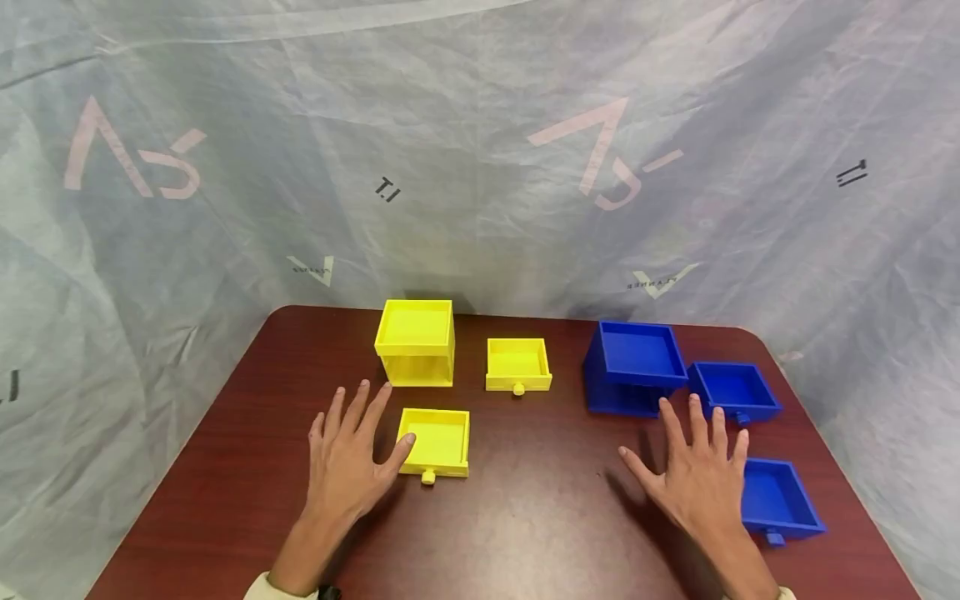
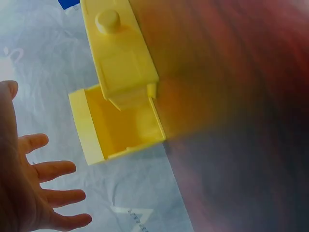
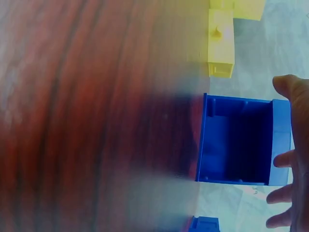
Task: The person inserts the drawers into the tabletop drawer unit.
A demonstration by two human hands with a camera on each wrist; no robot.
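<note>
My left hand (image 1: pixel 347 467) hovers with spread fingers beside a yellow drawer (image 1: pixel 435 437) that has a round knob at its front. Behind that drawer stands a yellow cabinet (image 1: pixel 415 342), its front open and hollow. A second yellow drawer (image 1: pixel 517 360) lies to the cabinet's right. My right hand (image 1: pixel 697 479), fingers also spread, is in front of a blue cabinet (image 1: pixel 637 367); the right wrist view looks into its hollow inside (image 3: pixel 239 140). One blue drawer (image 1: pixel 735 390) sits right of the blue cabinet. Another blue drawer (image 1: pixel 780 498) is partly hidden by the right hand.
All of these stand on a dark red-brown wooden table (image 1: pixel 540 517) with rounded far corners. A pale printed sheet (image 1: pixel 465 167) hangs behind the table and along its sides.
</note>
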